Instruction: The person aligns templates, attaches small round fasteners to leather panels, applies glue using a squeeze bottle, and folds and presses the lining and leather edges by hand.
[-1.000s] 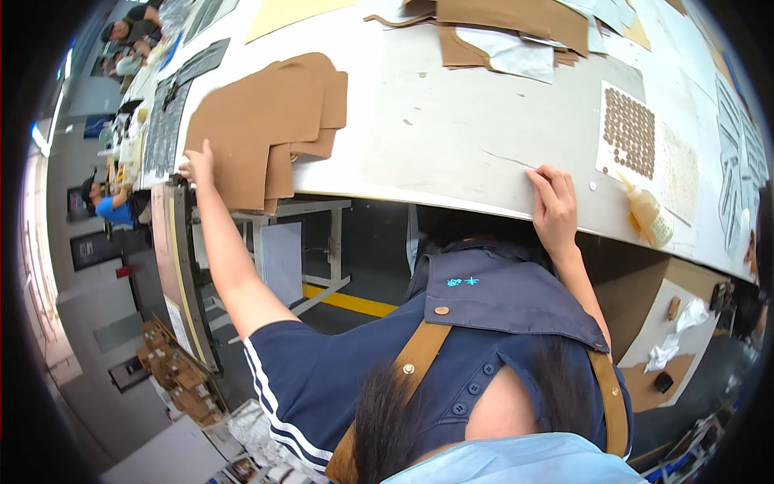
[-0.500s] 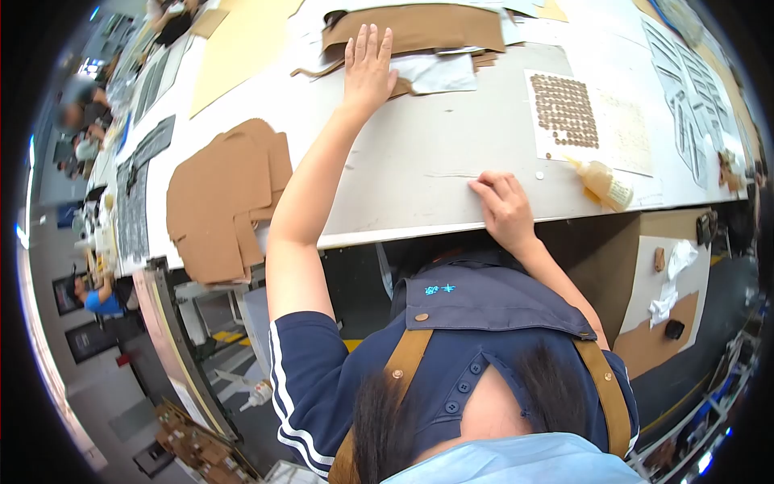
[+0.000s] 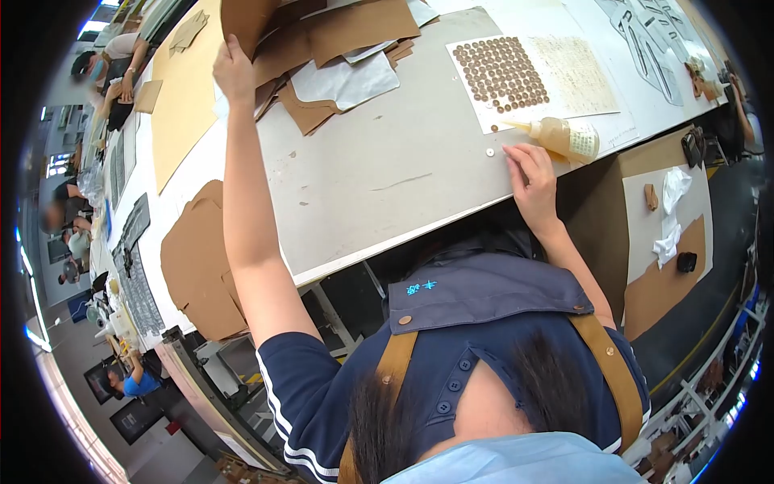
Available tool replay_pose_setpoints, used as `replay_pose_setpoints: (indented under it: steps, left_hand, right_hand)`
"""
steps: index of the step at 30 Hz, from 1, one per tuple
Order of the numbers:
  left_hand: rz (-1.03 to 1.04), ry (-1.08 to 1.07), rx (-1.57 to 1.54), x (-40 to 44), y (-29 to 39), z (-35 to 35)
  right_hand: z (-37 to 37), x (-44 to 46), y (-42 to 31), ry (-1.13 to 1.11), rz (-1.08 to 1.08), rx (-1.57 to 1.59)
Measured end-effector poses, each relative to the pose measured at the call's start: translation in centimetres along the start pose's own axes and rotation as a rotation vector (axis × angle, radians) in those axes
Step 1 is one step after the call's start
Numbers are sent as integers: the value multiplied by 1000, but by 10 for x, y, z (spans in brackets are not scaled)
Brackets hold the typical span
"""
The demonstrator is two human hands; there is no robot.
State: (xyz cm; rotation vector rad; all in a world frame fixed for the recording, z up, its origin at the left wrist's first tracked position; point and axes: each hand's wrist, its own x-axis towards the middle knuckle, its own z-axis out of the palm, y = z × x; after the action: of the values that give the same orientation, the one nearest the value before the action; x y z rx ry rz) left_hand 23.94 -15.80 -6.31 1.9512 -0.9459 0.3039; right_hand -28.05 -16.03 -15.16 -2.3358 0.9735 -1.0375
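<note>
At the far left of the table, my left hand [image 3: 234, 74] grips the edge of a brown leather-like piece [image 3: 244, 22], which is lifted and bent upward. Under and beside it lies a pile of brown pieces [image 3: 363, 32] with pale backing sheets [image 3: 347, 79]. My right hand [image 3: 534, 179] is by the table's near edge, fingers loosely bent and slightly apart, with nothing visible in them. Just beyond its fingertips sits a small white disc [image 3: 490, 152]. A glue bottle [image 3: 571, 139] with a pointed nozzle lies on its side close to that hand.
A white sheet with rows of small brown round pieces [image 3: 504, 74] lies beyond the bottle. Stacked brown cut pieces [image 3: 197, 266] rest at the left table edge. Grey templates [image 3: 645, 48] lie far right. A person in blue [image 3: 141, 377] and other people are at left.
My left hand went from lying flat on the brown pile to gripping and raising a piece at the left. My right hand moved toward the glue bottle, and its fingers loosened. The view turned.
</note>
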Motion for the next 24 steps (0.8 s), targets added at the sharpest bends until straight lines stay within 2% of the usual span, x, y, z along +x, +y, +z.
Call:
replay_pose_setpoints:
  steps: [2,4,6,10,12,15,18,24]
  left_hand:
    - [277,-4,180,-16,47,-25]
    - [570,-126,268,-52,94,-52]
    - [574,-365,381,-97,111,-70]
    - [611,-587,411,-195,88,-82]
    - [581,-664,314,-241,83,-84]
    - [446,-690,249,-293,86,-85]
    - [416,-694,205,-318,89,-94]
    - [353,-737,171,-331,106,-103]
  right_hand:
    - [0,2,1,-6,-4,11]
    - [2,4,-1,-24,-22,14]
    - [4,7,-3,-41,-44,-23]
    - [10,9,0,-94,-73,-74]
    - [12,9,2,-97,-85,-67]
    - [13,10,5,-100,-97,-54]
    - [13,14,2,-120,-55,22]
    - [12,18,2,-183,21,137]
